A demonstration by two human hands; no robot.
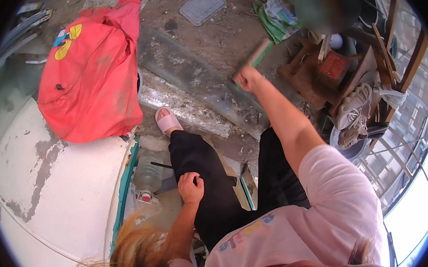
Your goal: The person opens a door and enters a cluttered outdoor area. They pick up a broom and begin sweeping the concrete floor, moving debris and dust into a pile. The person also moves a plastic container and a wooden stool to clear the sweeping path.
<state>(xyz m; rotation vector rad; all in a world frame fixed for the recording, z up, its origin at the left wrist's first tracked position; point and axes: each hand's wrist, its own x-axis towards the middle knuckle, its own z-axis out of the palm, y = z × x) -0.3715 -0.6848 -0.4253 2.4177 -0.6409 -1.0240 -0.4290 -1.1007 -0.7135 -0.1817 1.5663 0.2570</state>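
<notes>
My right hand (248,79) is closed around one end of a brush (257,58) with a brownish back and green bristles. The brush is held out over the dirty ground, near a long grey board or sheet (195,75) lying flat; whether its bristles touch anything, I cannot tell. My left hand (191,188) rests on my left thigh, fingers curled, with no object seen in it. A thin black stick (161,165) shows beside that leg, above a large clear plastic bottle (148,175) with a red cap.
At the left, a red cloth (94,75) drapes over something beside a peeling white surface (64,181). A grey plastic lid (203,6) lies farther off. On the right are a green bag (276,15), wooden pieces (359,82), dirty shoes (354,112) and a bucket (343,148).
</notes>
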